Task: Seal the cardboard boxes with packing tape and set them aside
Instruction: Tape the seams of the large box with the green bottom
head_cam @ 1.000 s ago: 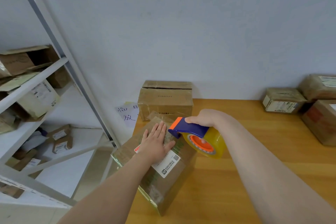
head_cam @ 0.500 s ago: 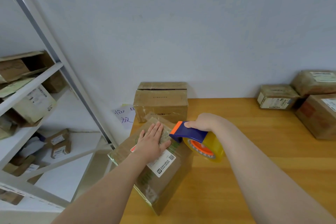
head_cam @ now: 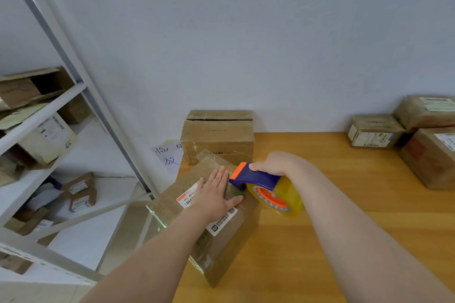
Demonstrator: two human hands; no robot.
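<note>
Cardboard box (head_cam: 170, 204) sits at the near left corner of the wooden table (head_cam: 344, 204), turned at an angle, its left part seemingly past the table edge. It looks light and stiff-walled. The glossy tape already on it is probably slick, so it is best pinned from above or lifted by opposite side faces.

Left hand (head_cam: 213, 194) lies flat on the top face over the white label, fingers straight and close together, pressing down.

Right hand (head_cam: 273, 163) has fingers curled round the blue handle of the tape dispenser (head_cam: 256, 177). Its orange-tipped nose meets the box top just beside the left fingertips.

Another box (head_cam: 218, 138) stands just beyond, against the wall.
</note>
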